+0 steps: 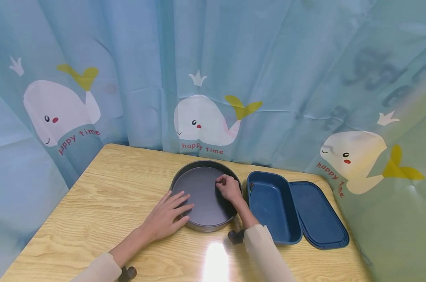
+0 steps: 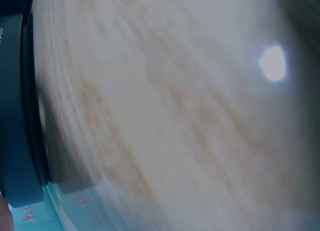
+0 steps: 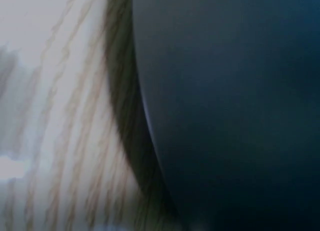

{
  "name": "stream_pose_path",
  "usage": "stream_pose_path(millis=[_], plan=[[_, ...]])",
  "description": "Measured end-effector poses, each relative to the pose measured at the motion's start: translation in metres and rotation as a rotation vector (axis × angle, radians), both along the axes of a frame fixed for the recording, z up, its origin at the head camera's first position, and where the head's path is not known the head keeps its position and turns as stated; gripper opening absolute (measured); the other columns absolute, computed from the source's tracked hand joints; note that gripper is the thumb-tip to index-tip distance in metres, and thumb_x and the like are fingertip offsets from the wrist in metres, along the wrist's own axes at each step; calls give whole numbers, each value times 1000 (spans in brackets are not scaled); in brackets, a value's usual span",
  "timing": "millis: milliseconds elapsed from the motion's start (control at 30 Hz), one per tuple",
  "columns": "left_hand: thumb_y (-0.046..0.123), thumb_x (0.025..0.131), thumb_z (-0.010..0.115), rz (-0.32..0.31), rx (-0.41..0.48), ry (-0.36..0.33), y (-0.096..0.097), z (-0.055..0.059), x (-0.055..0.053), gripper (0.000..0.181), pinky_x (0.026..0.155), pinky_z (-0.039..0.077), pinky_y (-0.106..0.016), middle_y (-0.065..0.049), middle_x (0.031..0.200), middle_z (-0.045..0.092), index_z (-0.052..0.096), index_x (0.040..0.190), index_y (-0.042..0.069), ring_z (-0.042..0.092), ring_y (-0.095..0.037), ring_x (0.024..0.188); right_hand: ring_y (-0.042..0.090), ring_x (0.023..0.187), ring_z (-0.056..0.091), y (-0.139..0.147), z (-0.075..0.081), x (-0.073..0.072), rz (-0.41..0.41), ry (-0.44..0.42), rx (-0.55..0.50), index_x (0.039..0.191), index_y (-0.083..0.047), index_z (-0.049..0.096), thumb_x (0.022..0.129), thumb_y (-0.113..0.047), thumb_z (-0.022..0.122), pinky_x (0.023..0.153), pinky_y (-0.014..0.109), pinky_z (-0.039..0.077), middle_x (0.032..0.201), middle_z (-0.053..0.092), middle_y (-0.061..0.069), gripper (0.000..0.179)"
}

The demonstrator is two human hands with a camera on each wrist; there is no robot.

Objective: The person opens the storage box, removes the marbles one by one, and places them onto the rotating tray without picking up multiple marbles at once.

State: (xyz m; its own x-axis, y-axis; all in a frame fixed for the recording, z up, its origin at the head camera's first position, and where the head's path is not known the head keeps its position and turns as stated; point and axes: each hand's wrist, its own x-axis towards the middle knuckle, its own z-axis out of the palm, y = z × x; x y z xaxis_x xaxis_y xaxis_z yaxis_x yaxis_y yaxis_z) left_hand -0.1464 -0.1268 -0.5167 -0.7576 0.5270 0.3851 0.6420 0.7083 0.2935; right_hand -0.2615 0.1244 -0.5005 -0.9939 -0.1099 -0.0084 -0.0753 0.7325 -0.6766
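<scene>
One left hand (image 1: 167, 216), one right hand (image 1: 230, 188), one small dark piece (image 1: 218, 183), one round pan (image 1: 202, 192), one blue box (image 1: 271, 211), one lid (image 1: 316, 213), one table (image 1: 114, 188), three whales (image 1: 203, 119), three crowns (image 1: 197, 79); the box's bits (image 1: 251, 188), too small to count.

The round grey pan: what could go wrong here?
The small dark thing pinched by the right hand might slip and be hard to spot in the dark pan. The left hand, at the rim, could tilt the pan. The right forearm, close to the blue container, might nudge it.
</scene>
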Motion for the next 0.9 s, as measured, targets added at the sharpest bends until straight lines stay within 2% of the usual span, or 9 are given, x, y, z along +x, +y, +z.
stream_pose_path(millis=[267, 533, 900], plan=[[38, 98, 62, -6, 7, -1, 1, 1, 1, 38, 116, 21, -58, -8, 145, 54, 70, 129, 18, 39, -28, 141, 14, 58, 63, -2, -5, -4, -96, -40, -76, 104, -8, 67, 96, -7, 63, 56, 31, 53, 72, 66, 2, 9], [38, 98, 62, -10, 18, 5, 0, 0, 0, 37, 116, 21, -59, -8, 144, 55, 71, 128, 19, 40, -28, 141, 14, 58, 63, -3, -4, -3, -115, -31, -98, 107, -6, 65, 96, -5, 63, 56, 32, 54, 76, 67, 4, 11], [37, 97, 63, -3, 8, 2, 0, -1, -1, 37, 116, 20, -57, -8, 144, 55, 71, 128, 19, 40, -28, 141, 12, 58, 64, -2, -3, -3, -101, -31, -81, 108, -7, 65, 96, -6, 64, 57, 32, 55, 78, 69, 4, 13]])
